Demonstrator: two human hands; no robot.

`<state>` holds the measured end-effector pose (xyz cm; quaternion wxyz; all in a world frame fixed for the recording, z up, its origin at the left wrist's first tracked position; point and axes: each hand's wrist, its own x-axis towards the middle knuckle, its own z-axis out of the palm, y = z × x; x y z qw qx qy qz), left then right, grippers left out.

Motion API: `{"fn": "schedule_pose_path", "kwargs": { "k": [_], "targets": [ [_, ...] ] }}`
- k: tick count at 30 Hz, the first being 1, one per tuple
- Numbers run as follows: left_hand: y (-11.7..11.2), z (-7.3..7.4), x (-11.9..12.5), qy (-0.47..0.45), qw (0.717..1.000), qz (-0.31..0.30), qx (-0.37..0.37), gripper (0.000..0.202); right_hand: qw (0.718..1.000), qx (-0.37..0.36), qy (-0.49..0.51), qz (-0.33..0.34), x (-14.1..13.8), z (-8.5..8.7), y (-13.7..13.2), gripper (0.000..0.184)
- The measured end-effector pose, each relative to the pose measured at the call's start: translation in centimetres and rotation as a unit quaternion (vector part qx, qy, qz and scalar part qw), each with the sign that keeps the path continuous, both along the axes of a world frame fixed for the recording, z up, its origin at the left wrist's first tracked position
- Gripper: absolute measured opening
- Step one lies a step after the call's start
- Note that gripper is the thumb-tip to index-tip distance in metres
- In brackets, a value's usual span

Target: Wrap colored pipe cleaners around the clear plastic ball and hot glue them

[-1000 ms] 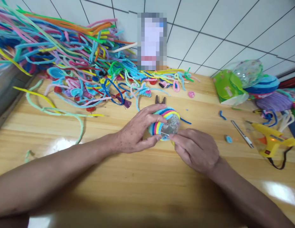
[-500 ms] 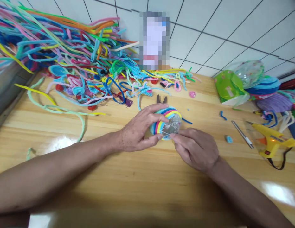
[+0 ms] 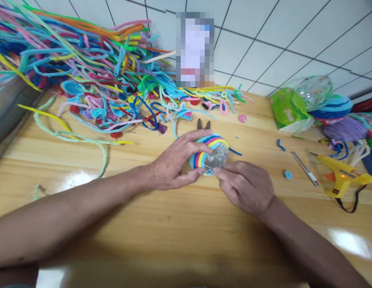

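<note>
A rounded clear ball [image 3: 218, 157], partly covered with rows of pipe cleaner [image 3: 214, 143] in blue, pink, yellow and light blue, sits near the middle of the table. My left hand [image 3: 176, 162] is closed around its left side, fingers over the top and thumb at the lower edge. At its lower right, my right hand [image 3: 247, 186] is closed in a pinch. A thin pale strand [image 3: 208, 166] runs from those fingertips across the clear part towards my left thumb; what exactly it is, I cannot make out. Dark plier jaws [image 3: 204, 124] poke out just behind the ball.
Piled pipe cleaners [image 3: 92, 60] fill the far left. To the right lie a yellow glue gun [image 3: 338, 176] with its light on, a utility knife [image 3: 305, 169] and a small blue coil [image 3: 287, 174]. A green box [image 3: 287, 110] and a blurred-out panel [image 3: 194, 50] stand at the back.
Both hands keep nearly the same hold on the ball. My right hand has shifted very slightly to the left; the surroundings look unchanged.
</note>
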<state>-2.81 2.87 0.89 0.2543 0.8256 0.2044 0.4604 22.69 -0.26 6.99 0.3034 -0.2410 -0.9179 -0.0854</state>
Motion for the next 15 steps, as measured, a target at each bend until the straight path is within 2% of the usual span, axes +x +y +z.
{"fn": "schedule_pose_path", "kwargs": {
  "k": [15],
  "targets": [
    [0.01,-0.02,0.05,-0.003,1.0,0.004,-0.001,0.054,1.0,-0.013,0.017,-0.006,0.21,-0.65,0.02,0.033]
  ]
}}
